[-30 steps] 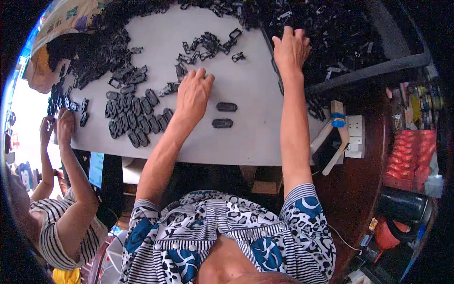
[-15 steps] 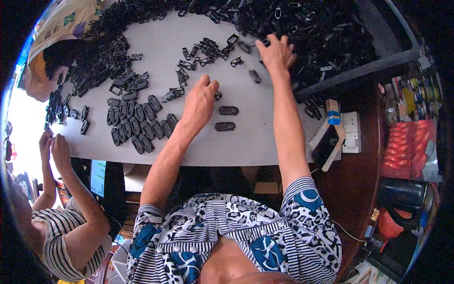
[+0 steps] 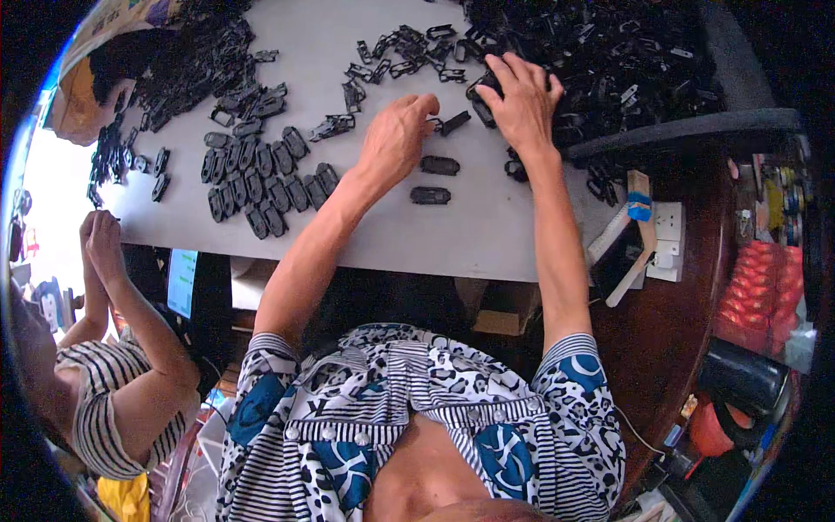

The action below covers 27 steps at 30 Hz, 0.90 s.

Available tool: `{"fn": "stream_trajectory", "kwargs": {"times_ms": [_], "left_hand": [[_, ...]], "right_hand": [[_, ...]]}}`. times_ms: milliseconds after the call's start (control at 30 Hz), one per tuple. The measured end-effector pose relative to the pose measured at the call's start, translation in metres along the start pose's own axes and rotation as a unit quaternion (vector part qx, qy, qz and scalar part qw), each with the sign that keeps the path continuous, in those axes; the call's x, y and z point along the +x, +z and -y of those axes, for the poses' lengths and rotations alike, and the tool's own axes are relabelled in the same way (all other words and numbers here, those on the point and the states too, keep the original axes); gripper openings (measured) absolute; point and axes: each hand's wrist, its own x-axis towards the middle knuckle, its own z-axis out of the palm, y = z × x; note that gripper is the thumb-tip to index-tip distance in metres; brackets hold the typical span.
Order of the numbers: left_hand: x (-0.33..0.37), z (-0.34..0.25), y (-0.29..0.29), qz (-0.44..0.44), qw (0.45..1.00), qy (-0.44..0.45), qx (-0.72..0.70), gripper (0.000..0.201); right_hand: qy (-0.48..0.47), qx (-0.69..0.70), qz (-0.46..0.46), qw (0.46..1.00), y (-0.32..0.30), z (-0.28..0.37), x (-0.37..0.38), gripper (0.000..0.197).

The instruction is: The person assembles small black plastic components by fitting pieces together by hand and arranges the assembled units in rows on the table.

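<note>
Table [image 3: 487, 235], pale grey, spreads before us as the largest thing in view. At its left end we see a co-worker in a striped top [image 3: 100, 426], hands close together by the edge. A broad heap of black parts [image 3: 626, 70] covers the far right; a smaller dark mound [image 3: 196, 74] stands at the far left. Nearer us, left of our left forearm, a cluster of black oval pieces [image 3: 263, 161] lies in loose rows, and a scatter of open black frames [image 3: 409, 48] sits beyond our left hand [image 3: 396, 135].

That hand is curled, palm down, over the table's middle; we cannot tell whether its fingers grip anything. Our right hand [image 3: 524, 103] arches with fingers spread over black pieces at the heap's near edge; whether it grasps one, we cannot tell. Between our hands, well apart from the rows, lie two single ovals, the farther oval [image 3: 439, 165] just below our left fingertips and the nearer oval [image 3: 430, 196] closer to us. The smallest, a narrow dark piece [image 3: 454, 123], lies tilted just right of those fingertips.
</note>
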Motion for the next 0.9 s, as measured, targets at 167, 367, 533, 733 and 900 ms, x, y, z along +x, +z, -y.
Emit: {"fn": "stream_trajectory", "kwargs": {"times_ms": [167,367,533,733,900], "left_hand": [[0.003,0.006,-0.002,0.028,0.997,-0.058,0.035,0.01],[-0.002,0.009,-0.011,0.012,0.999,-0.035,0.029,0.013],[-0.014,0.001,-0.019,0.009,0.998,-0.034,0.048,0.021],[-0.016,-0.004,-0.014,0.027,0.994,-0.059,0.088,0.026],[-0.017,-0.004,-0.014,0.028,0.995,-0.059,0.077,0.026]], "right_hand": [[-0.057,0.111,0.023,0.992,-0.035,0.014,0.001,0.034],[-0.178,0.177,0.154,0.956,-0.023,0.032,-0.007,0.017],[-0.128,0.218,0.151,0.956,-0.017,0.03,-0.013,0.012],[0.04,0.307,0.216,0.926,-0.02,0.026,-0.014,0.014],[0.017,0.234,0.18,0.955,-0.02,0.02,-0.016,0.018]]}}
